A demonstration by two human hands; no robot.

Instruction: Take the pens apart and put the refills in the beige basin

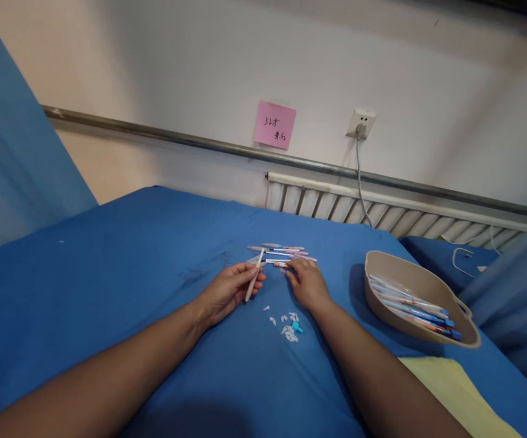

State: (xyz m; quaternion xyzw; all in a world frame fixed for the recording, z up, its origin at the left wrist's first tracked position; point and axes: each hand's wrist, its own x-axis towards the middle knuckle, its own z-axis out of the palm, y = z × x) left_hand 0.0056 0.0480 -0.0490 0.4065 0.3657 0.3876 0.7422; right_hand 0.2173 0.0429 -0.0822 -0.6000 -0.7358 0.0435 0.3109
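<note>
My left hand (227,291) lies on the blue cloth with its fingers curled round a white pen (255,275) that points up and away. My right hand (307,281) rests palm down beside it, fingertips on an orange-tipped pen (280,264) at the near edge of a small row of pens (282,250). Whether those fingers pinch that pen I cannot tell. Several small white and blue caps (288,325) lie on the cloth between my wrists.
A beige oval basket (384,261) with several more pens stands to the right. A yellow sheet (455,395) lies at the near right. Behind are a radiator (382,210), a wall socket with cable (359,125) and a pink note (274,124).
</note>
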